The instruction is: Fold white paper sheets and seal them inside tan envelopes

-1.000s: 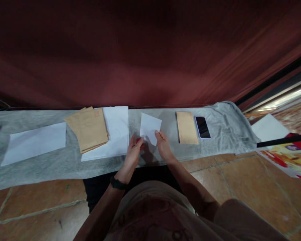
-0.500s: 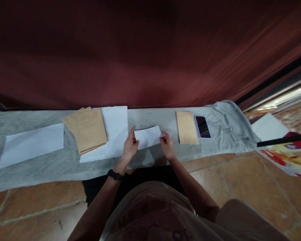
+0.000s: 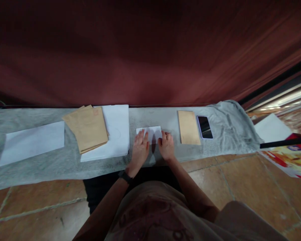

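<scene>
A small folded sheet of white paper (image 3: pixel 154 134) lies flat on the grey cloth in front of me. My left hand (image 3: pixel 140 149) rests on its left part with the fingers stretched out over it. At the right edge of the paper is my right hand (image 3: pixel 167 145), its fingers bent forward and touching down there; whether it pinches the edge I cannot make out. A stack of white paper (image 3: pixel 117 134) is just left of my left hand, partly under several brown envelopes (image 3: pixel 90 129). To the right of my right hand lies another brown envelope (image 3: pixel 189 127).
A phone (image 3: pixel 205 127) is beside the right envelope. At the far left lies a long white sheet (image 3: pixel 35 142). The grey cloth (image 3: pixel 160 115) covers a narrow surface against a dark red backdrop (image 3: pixel 150 67). A colourful printed package (image 3: pixel 291 157) is at the far right.
The paper was held up slightly by both hands at its sides; now it lies flat. My left hand has moved right onto it with fingers spread.
</scene>
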`<state>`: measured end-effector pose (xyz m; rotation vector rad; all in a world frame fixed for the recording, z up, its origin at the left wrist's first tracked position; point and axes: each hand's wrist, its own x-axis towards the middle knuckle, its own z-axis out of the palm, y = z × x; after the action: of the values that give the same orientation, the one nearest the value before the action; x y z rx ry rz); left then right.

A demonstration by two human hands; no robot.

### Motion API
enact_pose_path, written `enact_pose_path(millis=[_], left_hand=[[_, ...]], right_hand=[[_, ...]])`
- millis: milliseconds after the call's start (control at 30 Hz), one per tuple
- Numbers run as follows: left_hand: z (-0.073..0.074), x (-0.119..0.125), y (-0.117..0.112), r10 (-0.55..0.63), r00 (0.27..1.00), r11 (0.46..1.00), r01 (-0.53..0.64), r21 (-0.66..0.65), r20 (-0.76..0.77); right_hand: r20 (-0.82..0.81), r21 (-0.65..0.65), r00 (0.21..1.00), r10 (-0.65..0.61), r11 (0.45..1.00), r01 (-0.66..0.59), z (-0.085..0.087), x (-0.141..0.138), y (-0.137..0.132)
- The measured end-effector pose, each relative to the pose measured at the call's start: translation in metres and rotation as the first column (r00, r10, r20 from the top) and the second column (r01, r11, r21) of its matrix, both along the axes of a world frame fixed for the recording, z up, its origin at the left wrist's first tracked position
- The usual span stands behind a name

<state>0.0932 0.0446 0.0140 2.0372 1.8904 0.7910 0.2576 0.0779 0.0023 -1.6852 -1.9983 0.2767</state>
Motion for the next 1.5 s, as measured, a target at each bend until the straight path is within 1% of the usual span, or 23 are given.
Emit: enact_pose_path(millis=[33, 100, 200, 267, 400, 500, 700, 833, 967, 1033, 1067, 1167, 1233, 1267, 1300, 1367, 1500], left_hand=[[-0.001, 0.007, -0.004, -0.057, 0.997, 0.998, 0.055, -0.029, -0.057], [-0.003, 0.018, -0.011, -0.128, 0.979, 0.990, 0.116, -0.085, -0.156], [-0.006, 0.026, -0.017, -0.171, 0.953, 0.982, 0.143, -0.127, -0.252], [-0.008, 0.025, -0.019, -0.173, 0.941, 0.981, 0.136, -0.141, -0.292], [-0.010, 0.019, -0.023, -0.140, 0.923, 0.984, 0.089, -0.153, -0.358], [-0.011, 0.015, -0.027, -0.081, 0.922, 0.991, 0.032, -0.133, -0.380], [-0.014, 0.011, -0.035, 0.033, 0.944, 0.995, -0.061, -0.076, -0.329], [-0.015, 0.007, -0.038, 0.092, 0.947, 0.993, -0.111, -0.044, -0.307], [-0.012, 0.005, -0.037, 0.130, 0.944, 0.989, -0.144, -0.025, -0.302], [-0.008, 0.009, -0.034, 0.115, 0.947, 0.991, -0.129, -0.028, -0.301], [-0.007, 0.014, -0.031, 0.088, 0.949, 0.994, -0.104, -0.035, -0.302], [-0.003, 0.033, -0.019, -0.067, 0.951, 0.996, 0.046, -0.078, -0.301], [-0.003, 0.046, -0.009, -0.180, 0.940, 0.982, 0.153, -0.114, -0.290], [-0.004, 0.052, -0.004, -0.213, 0.935, 0.975, 0.183, -0.129, -0.285], [-0.004, 0.055, 0.001, -0.231, 0.932, 0.970, 0.199, -0.141, -0.280], [-0.006, 0.058, 0.008, -0.231, 0.933, 0.969, 0.193, -0.156, -0.277], [-0.008, 0.049, 0.016, -0.186, 0.937, 0.977, 0.146, -0.154, -0.294]], right_hand=[[-0.007, 0.003, 1.000, 0.018, 1.000, -0.018, 0.001, 0.000, -0.001], [-0.015, -0.010, 0.995, 0.103, 0.995, -0.104, 0.004, -0.001, -0.005], [0.021, -0.036, 0.958, 0.287, 0.957, -0.286, 0.004, -0.003, -0.017], [0.081, -0.045, 0.936, 0.341, 0.940, -0.339, 0.001, -0.004, -0.025], [0.173, -0.022, 0.933, 0.314, 0.949, -0.315, -0.005, -0.001, -0.034], [0.209, 0.009, 0.930, 0.303, 0.950, -0.312, -0.010, 0.004, -0.033], [0.229, 0.067, 0.941, 0.249, 0.960, -0.270, -0.014, 0.018, -0.033], [0.233, 0.080, 0.944, 0.234, 0.963, -0.259, -0.015, 0.024, -0.034], [0.240, 0.084, 0.945, 0.224, 0.965, -0.250, -0.015, 0.025, -0.033], [0.241, 0.082, 0.945, 0.221, 0.966, -0.247, -0.015, 0.025, -0.034], [0.240, 0.077, 0.945, 0.222, 0.966, -0.246, -0.015, 0.024, -0.034], [0.238, 0.053, 0.945, 0.222, 0.969, -0.241, -0.013, 0.024, -0.035], [0.248, 0.038, 0.942, 0.227, 0.969, -0.244, -0.012, 0.024, -0.035], [0.256, 0.033, 0.939, 0.231, 0.968, -0.247, -0.012, 0.024, -0.035], [0.263, 0.028, 0.936, 0.235, 0.968, -0.251, -0.011, 0.024, -0.035], [0.269, 0.026, 0.934, 0.234, 0.968, -0.250, -0.012, 0.024, -0.035], [0.251, 0.060, 0.944, 0.213, 0.970, -0.235, -0.015, 0.023, -0.034]])
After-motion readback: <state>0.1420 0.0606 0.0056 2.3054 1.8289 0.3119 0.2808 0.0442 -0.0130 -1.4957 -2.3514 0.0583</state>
